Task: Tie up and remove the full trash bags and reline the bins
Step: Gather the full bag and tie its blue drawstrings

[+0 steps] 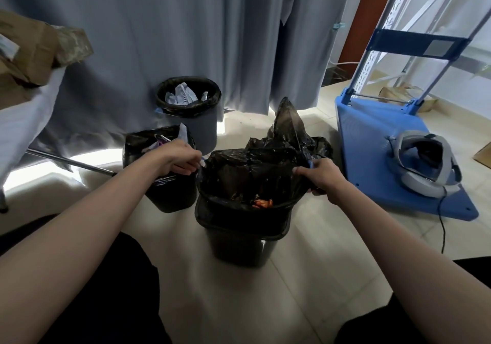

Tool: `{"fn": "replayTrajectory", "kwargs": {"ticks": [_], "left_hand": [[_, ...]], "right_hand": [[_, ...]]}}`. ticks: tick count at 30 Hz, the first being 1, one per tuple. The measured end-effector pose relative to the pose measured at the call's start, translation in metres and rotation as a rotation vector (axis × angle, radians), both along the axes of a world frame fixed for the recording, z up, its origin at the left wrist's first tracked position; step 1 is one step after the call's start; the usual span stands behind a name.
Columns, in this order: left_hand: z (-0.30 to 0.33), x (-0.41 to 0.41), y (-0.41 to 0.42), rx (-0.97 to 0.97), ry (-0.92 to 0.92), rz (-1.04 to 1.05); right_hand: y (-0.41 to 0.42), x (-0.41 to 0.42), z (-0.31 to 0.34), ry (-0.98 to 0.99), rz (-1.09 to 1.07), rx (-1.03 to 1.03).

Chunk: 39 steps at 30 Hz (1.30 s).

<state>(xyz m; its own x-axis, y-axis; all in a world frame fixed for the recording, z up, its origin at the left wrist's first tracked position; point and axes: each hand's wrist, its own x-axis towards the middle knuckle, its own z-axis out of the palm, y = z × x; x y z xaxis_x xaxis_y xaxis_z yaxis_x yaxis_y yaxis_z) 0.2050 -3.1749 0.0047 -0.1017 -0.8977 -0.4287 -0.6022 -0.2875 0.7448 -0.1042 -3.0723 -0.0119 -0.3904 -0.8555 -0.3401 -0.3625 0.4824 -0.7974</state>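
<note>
A black bin stands on the tiled floor in front of me, lined with a black trash bag whose top is pulled up and bunched. Orange scraps show inside. My left hand pinches the bag's blue drawstring at its left edge. My right hand grips the bag's right edge and drawstring. A second black bin with a lined, full bag sits just left. A grey round bin with a black liner and white paper stands behind, by the curtain.
A blue flat trolley with a headset and trailing cable sits at the right. Grey curtains hang behind. A cloth-covered table with brown bags is at the left, and a metal pole lies on the floor.
</note>
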Motion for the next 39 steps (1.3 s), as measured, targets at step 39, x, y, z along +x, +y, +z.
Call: {"fn": "replayTrajectory", "kwargs": {"ticks": [39], "left_hand": [[0.054, -0.006, -0.024, -0.677, 0.703, 0.42]], "right_hand": [[-0.016, 0.028, 0.061, -0.118, -0.245, -0.58]]}}
